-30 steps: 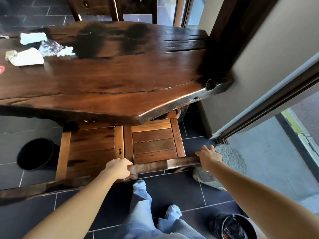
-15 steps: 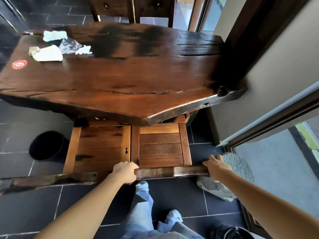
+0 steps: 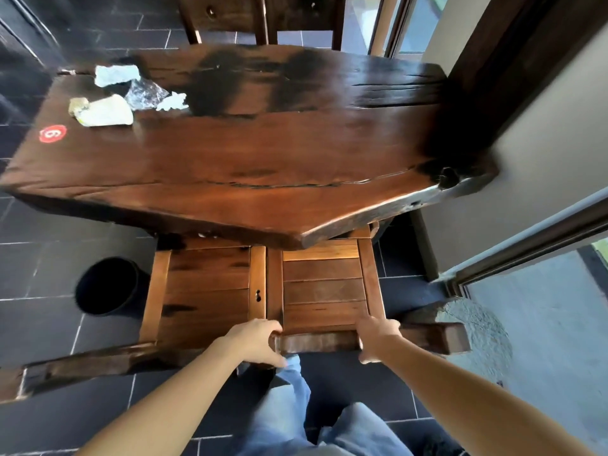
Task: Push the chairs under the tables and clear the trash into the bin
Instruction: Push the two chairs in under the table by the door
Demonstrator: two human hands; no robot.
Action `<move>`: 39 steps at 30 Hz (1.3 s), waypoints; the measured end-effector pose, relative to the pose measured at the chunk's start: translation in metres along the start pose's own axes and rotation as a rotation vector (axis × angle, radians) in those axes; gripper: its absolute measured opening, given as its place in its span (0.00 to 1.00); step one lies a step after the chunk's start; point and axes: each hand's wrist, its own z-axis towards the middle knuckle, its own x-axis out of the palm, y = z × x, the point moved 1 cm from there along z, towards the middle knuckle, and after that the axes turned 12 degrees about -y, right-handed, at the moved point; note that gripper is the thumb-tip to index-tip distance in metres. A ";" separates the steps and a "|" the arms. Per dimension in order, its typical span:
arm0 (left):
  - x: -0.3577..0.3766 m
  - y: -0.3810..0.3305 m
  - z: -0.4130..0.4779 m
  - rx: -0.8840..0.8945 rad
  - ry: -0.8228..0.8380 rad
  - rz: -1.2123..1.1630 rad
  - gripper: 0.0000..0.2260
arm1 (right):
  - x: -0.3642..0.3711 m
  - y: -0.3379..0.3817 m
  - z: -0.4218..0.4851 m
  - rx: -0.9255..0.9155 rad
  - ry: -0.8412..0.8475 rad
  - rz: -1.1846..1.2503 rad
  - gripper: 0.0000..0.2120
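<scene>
The chair is solid dark timber with a slatted seat, so expect it to be heavy and stiff. It will probably drag on the tiled floor rather than glide. The thick top rail of its back is the sensible place to hold: it is rigid, takes both hands, and a push there goes straight toward the worktop.

Your left hand grips the rail at its left end, with the fingers curled over the top and the thumb beneath. Your right hand grips it further right, with the fingers wrapped over the far face and the thumb on the near side. A bare stretch of rail lies between the two hands, and more of it juts past the right hand toward the rough stone.

The front of the seat is under the worktop's near edge but most of it shows, so I judge the push partly done. A second seat sits just beside it on the left. Push evenly with both hands, or the chair may skew.

The trash, crumpled paper and a clear wrapper, lies light and loose at the worktop's far left, well apart from your hands. The black bin stands on the floor left of the seats.
</scene>
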 end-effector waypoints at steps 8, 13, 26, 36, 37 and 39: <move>0.032 0.004 -0.032 0.163 -0.335 0.199 0.43 | 0.005 0.062 0.017 -0.091 -0.049 0.062 0.31; 0.029 -0.006 -0.035 -0.009 -0.446 0.169 0.28 | 0.005 0.055 0.016 -0.127 -0.147 0.035 0.26; 0.032 -0.007 -0.040 -0.040 -0.398 0.206 0.27 | 0.026 0.064 0.024 -0.114 -0.193 -0.006 0.22; 0.035 0.052 -0.054 0.108 -0.408 0.048 0.33 | -0.014 0.069 0.027 -0.200 0.130 -0.059 0.29; 0.034 0.071 -0.061 0.087 -0.427 0.031 0.34 | -0.027 0.076 0.027 -0.193 0.183 -0.018 0.25; 0.028 0.116 -0.076 0.000 -0.452 0.023 0.36 | -0.051 0.103 0.031 -0.190 0.142 0.085 0.20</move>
